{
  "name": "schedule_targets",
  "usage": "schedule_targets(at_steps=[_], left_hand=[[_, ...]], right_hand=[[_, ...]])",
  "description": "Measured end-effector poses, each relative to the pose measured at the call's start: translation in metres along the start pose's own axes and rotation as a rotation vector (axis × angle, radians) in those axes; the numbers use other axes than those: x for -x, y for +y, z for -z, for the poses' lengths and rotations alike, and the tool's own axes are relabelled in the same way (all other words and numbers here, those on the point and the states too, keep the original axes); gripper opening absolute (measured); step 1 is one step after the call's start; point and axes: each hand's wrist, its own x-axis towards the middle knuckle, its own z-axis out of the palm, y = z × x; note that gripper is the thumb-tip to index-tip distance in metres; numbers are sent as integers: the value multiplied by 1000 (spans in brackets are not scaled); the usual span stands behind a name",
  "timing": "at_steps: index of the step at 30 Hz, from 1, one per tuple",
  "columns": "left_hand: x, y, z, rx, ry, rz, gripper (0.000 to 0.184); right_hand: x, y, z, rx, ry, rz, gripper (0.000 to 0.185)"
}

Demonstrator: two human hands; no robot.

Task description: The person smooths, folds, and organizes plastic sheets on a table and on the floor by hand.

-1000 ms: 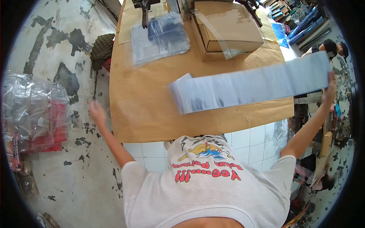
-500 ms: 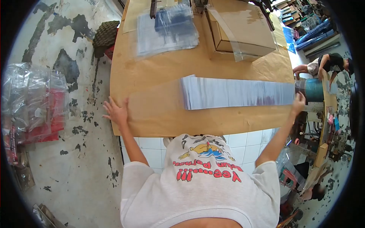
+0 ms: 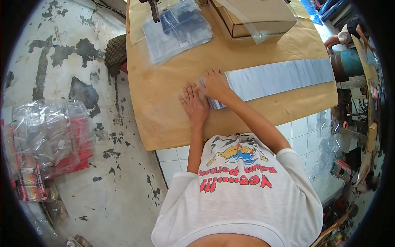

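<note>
A long row of overlapping clear plastic sheets (image 3: 279, 79) lies fanned out across the brown-paper-covered table (image 3: 164, 123). My left hand (image 3: 194, 105) rests flat just left of the row's near-left end, palm down with fingers stretched out. Over that same end, my right hand (image 3: 217, 85) bends its fingers on the sheets, thumb toward my left hand; its fingertips are partly hidden. The edges of several stacked sheets show below my right hand.
A pile of clear plastic bags (image 3: 179, 33) lies at the table's back left. Beside it stands a cardboard box (image 3: 257, 20) with a plastic strip over it. Packed plastic (image 3: 53, 140) sits on the floor at left. Another person (image 3: 349, 33) is at far right.
My right hand has come from the row's far right end to its left end. My left hand has moved right, from the table's left edge to beside the sheets. The view has shifted.
</note>
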Motion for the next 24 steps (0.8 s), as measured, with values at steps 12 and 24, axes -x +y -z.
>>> schedule_targets(at_steps=[12,24], left_hand=[[31,-192,74,-205,-109,201,66],[8,-31,24,234,205,186,46]], right_hand=[[4,99,175,-478,-349,122,32],[60,-16,-28,-10,-149,-56,56]])
